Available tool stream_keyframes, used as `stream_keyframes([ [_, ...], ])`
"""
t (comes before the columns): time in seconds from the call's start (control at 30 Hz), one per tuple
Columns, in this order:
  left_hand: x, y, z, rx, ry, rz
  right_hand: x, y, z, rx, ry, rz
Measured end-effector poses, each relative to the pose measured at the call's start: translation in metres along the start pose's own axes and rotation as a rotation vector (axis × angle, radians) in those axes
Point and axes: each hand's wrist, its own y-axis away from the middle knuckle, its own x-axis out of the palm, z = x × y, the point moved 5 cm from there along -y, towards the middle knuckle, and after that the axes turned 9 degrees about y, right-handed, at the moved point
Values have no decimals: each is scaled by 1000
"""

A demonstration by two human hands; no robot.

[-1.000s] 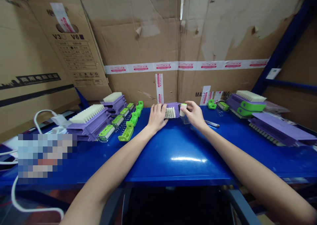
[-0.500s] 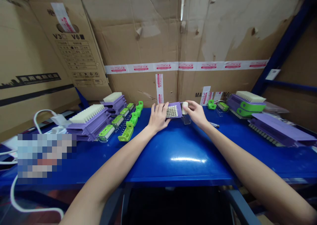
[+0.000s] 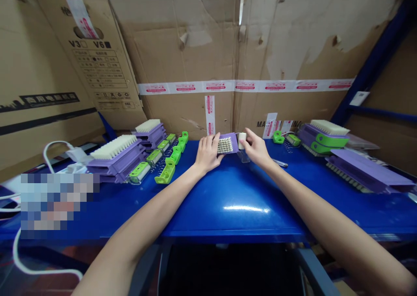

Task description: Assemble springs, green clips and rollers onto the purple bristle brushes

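Two bare hands work together near the back edge of the blue table (image 3: 244, 185). The left hand (image 3: 207, 153) lies over the left end of a small purple brush (image 3: 226, 145), and its grip is closed on this brush, with the thumb at the lower side. The cream bristles are turned toward the camera. The right hand (image 3: 257, 149) has its grip closed on a white block (image 3: 241, 140), between thumb and fingers. This block is just beside the right end of the purple brush; whether they touch, one cannot tell. Under the white block there is a clear plastic piece (image 3: 243, 156), partly hidden. A thin pen-like tool (image 3: 280, 162) lies to the right of the right wrist.

On the left side stand two purple blocks (image 3: 125, 159) with bristles upward, and beside them go a row of green-topped parts (image 3: 140, 172), thin springs and green brackets (image 3: 166, 172). On the right side are one more green bracket (image 3: 278, 136), a bristled stack with a green band (image 3: 332, 142), and a long purple piece (image 3: 368, 168). Behind everything rises a cardboard wall (image 3: 195, 61) with tape across it.
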Motion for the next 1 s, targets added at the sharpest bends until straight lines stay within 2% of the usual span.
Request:
stream_keyframes([
  [0.17,2,0,1,-10,13,-3,-1,-1,11,-19,100,21],
  [0.33,0,0,-2,8,10,-9,-3,-7,9,-14,183,58],
  [0.6,-9,1,3,2,-56,-110,-2,8,22,-70,-69,108],
  [0.77,-10,2,6,-27,-51,-122,7,12,20,144,-288,87],
  [0.9,-9,3,5,-4,-66,-109,15,12,17,332,-523,191],
  [1.0,-8,4,4,42,-91,-96,16,14,19,445,-617,237],
])
